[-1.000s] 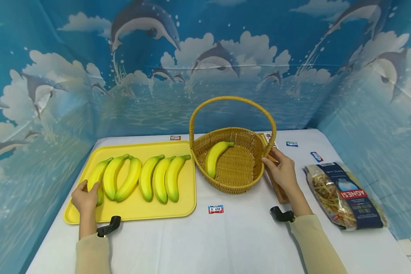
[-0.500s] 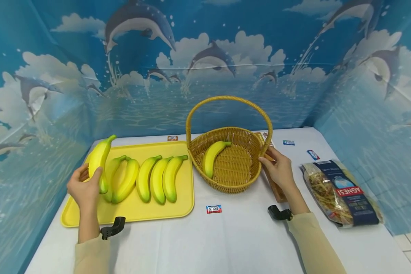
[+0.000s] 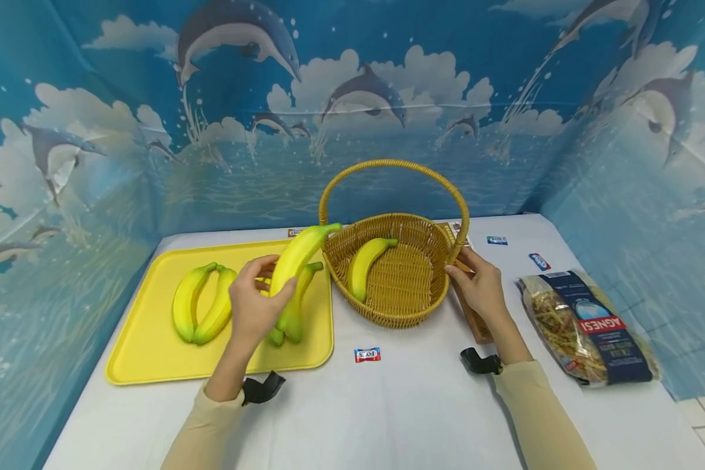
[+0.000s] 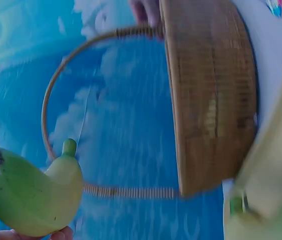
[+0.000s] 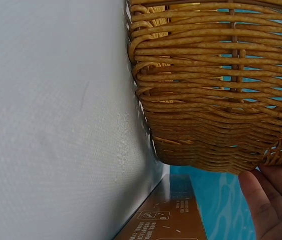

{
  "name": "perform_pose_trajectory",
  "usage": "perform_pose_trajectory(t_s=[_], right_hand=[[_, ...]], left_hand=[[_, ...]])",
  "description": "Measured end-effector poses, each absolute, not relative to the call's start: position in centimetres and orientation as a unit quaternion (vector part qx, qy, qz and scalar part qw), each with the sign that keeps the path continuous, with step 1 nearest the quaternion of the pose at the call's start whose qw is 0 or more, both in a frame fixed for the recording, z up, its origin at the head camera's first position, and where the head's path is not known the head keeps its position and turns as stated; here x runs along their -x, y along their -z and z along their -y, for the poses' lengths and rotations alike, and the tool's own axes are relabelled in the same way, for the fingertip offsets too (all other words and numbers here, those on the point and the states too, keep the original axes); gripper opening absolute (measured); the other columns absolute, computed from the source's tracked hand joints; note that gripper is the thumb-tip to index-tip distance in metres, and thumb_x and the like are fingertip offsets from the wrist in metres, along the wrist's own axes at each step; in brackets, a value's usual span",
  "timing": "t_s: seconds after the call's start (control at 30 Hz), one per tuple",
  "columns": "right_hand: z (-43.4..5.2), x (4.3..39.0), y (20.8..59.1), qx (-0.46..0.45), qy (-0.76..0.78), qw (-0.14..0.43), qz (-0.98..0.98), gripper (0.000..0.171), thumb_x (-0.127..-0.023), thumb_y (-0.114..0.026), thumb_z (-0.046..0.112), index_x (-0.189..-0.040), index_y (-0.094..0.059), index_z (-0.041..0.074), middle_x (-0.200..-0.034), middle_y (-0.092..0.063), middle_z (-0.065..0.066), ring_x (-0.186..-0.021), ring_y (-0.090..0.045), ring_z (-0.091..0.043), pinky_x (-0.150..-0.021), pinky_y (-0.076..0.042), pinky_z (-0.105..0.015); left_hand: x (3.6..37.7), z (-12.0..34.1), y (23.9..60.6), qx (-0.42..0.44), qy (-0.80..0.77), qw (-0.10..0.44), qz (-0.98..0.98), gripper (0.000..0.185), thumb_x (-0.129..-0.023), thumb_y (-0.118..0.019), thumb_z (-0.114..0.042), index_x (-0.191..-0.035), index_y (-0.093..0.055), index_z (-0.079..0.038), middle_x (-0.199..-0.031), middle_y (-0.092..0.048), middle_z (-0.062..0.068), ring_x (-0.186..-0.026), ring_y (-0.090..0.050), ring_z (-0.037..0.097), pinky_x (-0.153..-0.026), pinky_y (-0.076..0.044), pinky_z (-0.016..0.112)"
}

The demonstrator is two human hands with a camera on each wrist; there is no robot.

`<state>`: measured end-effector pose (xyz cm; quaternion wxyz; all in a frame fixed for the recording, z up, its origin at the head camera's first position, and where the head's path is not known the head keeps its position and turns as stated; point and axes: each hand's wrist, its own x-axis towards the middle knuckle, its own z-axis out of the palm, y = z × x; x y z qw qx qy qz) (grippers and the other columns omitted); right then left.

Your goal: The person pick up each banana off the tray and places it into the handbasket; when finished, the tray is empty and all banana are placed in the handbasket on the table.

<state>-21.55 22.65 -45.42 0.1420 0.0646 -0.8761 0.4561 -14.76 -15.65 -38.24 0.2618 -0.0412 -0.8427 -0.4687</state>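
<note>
My left hand (image 3: 257,307) holds a banana (image 3: 298,256) over the right part of the yellow tray (image 3: 143,326), its stem end pointing at the wicker basket (image 3: 399,318). In the left wrist view this banana (image 4: 35,195) appears close up, apart from the basket (image 4: 211,100). Two bananas (image 3: 214,313) lie at the tray's left; others (image 3: 296,316) lie partly hidden behind my left hand. Inside the basket, one banana (image 3: 367,264) rests against the left wall. At the basket's right rim, below the handle, my right hand (image 3: 478,287) grips the wicker between thumb and fingers.
Right of the basket lies a brown box (image 3: 478,326), partly under my right hand. A pasta bag (image 3: 590,329) lies farther right. Small wrapped sweets are scattered about, one (image 3: 367,354) in front of the basket. A dolphin-print curtain (image 3: 241,176) stands behind the table.
My left hand has lifted the leftmost banana off the tray and carried it right, toward the basket. The right hand has stayed at the basket's rim.
</note>
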Motion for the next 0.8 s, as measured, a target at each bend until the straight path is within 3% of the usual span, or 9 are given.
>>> perform_pose_trajectory(t_s=[0.13, 0.33, 0.57, 0.8], right_hand=[[-22.7, 21.6, 45.3, -0.064, -0.453, 0.139, 0.878, 0.052, -0.096, -0.062, 0.022, -0.144, -0.049, 0.006, -0.137, -0.056, -0.023, -0.116, -0.061, -0.042, -0.085, -0.053, -0.044], [-22.8, 21.5, 45.3, -0.061, -0.453, 0.137, 0.879, 0.052, -0.096, -0.062, 0.023, -0.143, -0.05, 0.007, -0.137, -0.056, -0.023, -0.112, -0.063, -0.043, -0.085, -0.054, -0.046], [-22.7, 21.7, 45.3, -0.065, -0.455, 0.141, 0.877, 0.052, -0.095, -0.063, 0.023, -0.143, -0.05, 0.008, -0.137, -0.056, -0.023, -0.112, -0.063, -0.042, -0.085, -0.054, -0.047], [-22.8, 21.6, 45.3, -0.057, -0.454, 0.138, 0.878, 0.052, -0.095, -0.063, 0.024, -0.143, -0.05, 0.01, -0.137, -0.056, -0.022, -0.112, -0.063, -0.043, -0.086, -0.054, -0.048]], left_hand=[[16.9, 11.1, 38.4, 0.083, 0.471, 0.232, 0.847, 0.045, -0.076, -0.075, -0.018, -0.117, -0.066, -0.002, -0.095, -0.064, 0.014, -0.082, -0.06, 0.025, -0.068, -0.051, 0.034], [20.8, 6.2, 40.1, 0.1, 0.453, 0.179, 0.868, 0.05, -0.077, -0.069, -0.029, -0.12, -0.063, -0.004, -0.096, -0.059, 0.01, -0.081, -0.053, 0.023, -0.07, -0.045, 0.035], [23.9, 3.5, 42.2, 0.094, 0.385, 0.141, 0.907, 0.054, -0.08, -0.069, -0.035, -0.125, -0.061, -0.007, -0.114, -0.063, 0.012, -0.096, -0.058, 0.028, -0.088, -0.042, 0.05], [25.3, 2.3, 43.3, 0.081, 0.347, 0.095, 0.929, 0.053, -0.08, -0.073, -0.036, -0.123, -0.059, -0.009, -0.116, -0.064, 0.009, -0.1, -0.059, 0.027, -0.09, -0.039, 0.052]])
